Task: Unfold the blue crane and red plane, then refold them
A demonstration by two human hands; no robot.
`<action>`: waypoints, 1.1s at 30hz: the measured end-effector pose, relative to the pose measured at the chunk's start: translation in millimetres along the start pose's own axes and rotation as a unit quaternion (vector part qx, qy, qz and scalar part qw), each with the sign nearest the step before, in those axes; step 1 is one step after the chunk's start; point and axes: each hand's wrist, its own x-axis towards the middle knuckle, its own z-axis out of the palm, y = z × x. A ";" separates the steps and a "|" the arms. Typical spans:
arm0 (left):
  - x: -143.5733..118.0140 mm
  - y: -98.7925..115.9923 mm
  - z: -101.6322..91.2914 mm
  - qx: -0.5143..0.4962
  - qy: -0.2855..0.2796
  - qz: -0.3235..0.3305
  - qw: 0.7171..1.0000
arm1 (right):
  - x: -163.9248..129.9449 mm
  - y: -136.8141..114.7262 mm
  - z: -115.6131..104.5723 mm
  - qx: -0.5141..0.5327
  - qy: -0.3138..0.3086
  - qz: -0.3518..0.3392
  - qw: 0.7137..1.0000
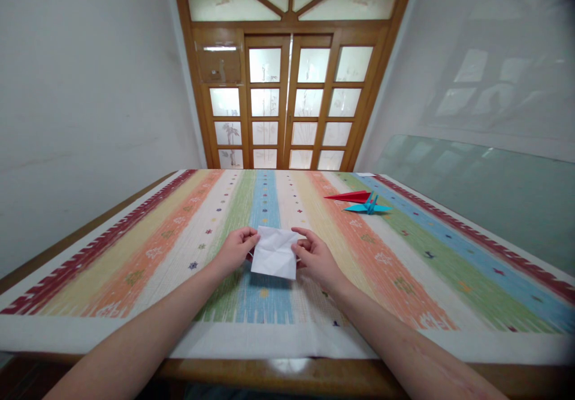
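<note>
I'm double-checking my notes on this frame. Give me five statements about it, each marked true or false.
1. The left hand and the right hand both hold the white paper. True.
2. The blue folded paper lies to the left of the white paper. False: the blue folded paper lies to its right, farther back.
3. The red folded paper lies on the striped cloth. True.
4. The wooden doors at the back are solid, without panes. False: the wooden doors have glass panes.
5. The right hand touches the red folded paper. False: it touches only the white paper.
</note>
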 end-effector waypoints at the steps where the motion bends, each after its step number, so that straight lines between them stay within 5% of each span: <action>1: 0.2 -0.5 0.0 0.002 -0.001 -0.001 1.000 | -0.2 -0.2 0.0 -0.005 -0.002 -0.004 1.000; 5: -0.6 -0.2 -0.2 0.000 0.000 -0.003 1.000 | -0.8 -0.9 0.2 -0.021 -0.006 -0.009 1.000; 13: -4.8 -11.9 8.7 -0.077 -0.087 -0.064 0.991 | -4.8 0.3 4.4 -0.035 -0.030 -0.009 0.999; 23: -6.1 -12.5 13.9 -0.118 -0.053 -0.080 0.988 | -4.6 8.4 1.3 -0.093 -0.032 -0.071 0.993; 33: -7.3 -14.4 17.9 -0.089 -0.044 -0.082 0.992 | -5.1 4.7 5.0 -0.068 -0.020 -0.064 0.995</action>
